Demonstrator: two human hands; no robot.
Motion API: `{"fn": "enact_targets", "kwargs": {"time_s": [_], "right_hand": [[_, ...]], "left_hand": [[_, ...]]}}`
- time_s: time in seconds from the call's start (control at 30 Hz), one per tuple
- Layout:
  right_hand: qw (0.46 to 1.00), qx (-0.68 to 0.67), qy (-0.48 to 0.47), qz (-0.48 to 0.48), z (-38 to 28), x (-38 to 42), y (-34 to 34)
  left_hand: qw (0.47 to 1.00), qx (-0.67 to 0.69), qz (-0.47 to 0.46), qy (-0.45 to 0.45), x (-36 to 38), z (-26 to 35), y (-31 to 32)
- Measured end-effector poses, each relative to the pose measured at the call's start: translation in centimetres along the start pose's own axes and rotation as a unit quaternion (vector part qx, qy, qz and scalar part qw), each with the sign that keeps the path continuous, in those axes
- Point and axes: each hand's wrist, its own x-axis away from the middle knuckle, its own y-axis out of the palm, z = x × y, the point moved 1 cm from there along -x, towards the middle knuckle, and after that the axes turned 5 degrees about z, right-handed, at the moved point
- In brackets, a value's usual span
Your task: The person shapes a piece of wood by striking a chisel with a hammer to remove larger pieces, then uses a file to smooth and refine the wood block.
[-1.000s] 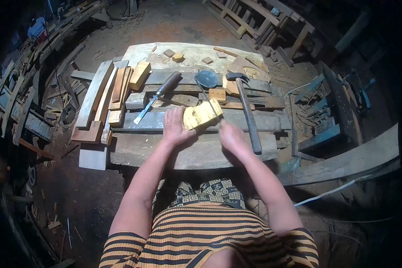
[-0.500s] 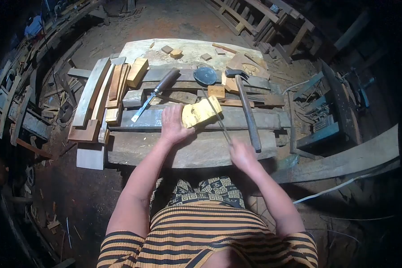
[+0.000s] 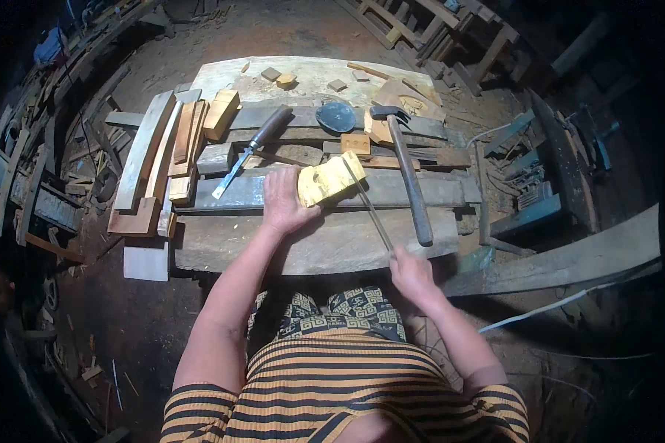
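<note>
The pale yellow, roughly carved block of wood (image 3: 329,179) is lying flat on the dark, weathered plank workbench (image 3: 310,247), near its middle, tilted so that one end is pointing away to the right. It is looking stiff and solid, fairly light for its bulk, with uneven cut faces that are giving a dry, grippy surface rather than a slippery one; its thin carved edges are probably the parts most likely to chip. The broad near end looks like the safest place to be holding it, pressed down against the bench.

The left hand (image 3: 282,202) is doing just that: it is lying spread and mostly flat, fingers bearing on the block's left end. The right hand (image 3: 412,275) is curling closed around the near end of a long thin metal file (image 3: 369,205), whose far end is resting across the block's right side.

Just to the right, a long-handled hammer with a dark steel head (image 3: 406,173) is lying on the bench, apart from the block. Beyond the left hand a wooden-handled chisel (image 3: 247,150) is resting at an angle, and a round dark metal lid (image 3: 336,117) is sitting further back. Stacked timber offcuts (image 3: 177,151) are lining the bench's left side.
</note>
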Motion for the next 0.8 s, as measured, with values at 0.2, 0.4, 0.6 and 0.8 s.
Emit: {"fn": "enact_targets", "kwargs": {"time_s": [0.2, 0.4, 0.6, 0.8], "right_hand": [[0.996, -0.019, -0.044, 0.081, -4.1, -11.6, 2.1], [0.999, 0.013, -0.036, 0.035, -0.5, -2.9, 1.7], [1.000, 0.002, -0.004, -0.003, -0.4, -0.9, -0.1], [0.996, -0.022, -0.038, 0.073, -3.8, -11.0, 2.1]], "left_hand": [[1.000, 0.017, 0.020, 0.009, 0.1, 0.1, -0.1], [1.000, 0.015, 0.010, -0.009, 0.0, 0.2, -0.1], [1.000, 0.002, 0.011, 0.001, 0.1, 0.2, -0.1], [1.000, 0.014, 0.004, 0.009, 0.1, 0.0, -0.1]]}}
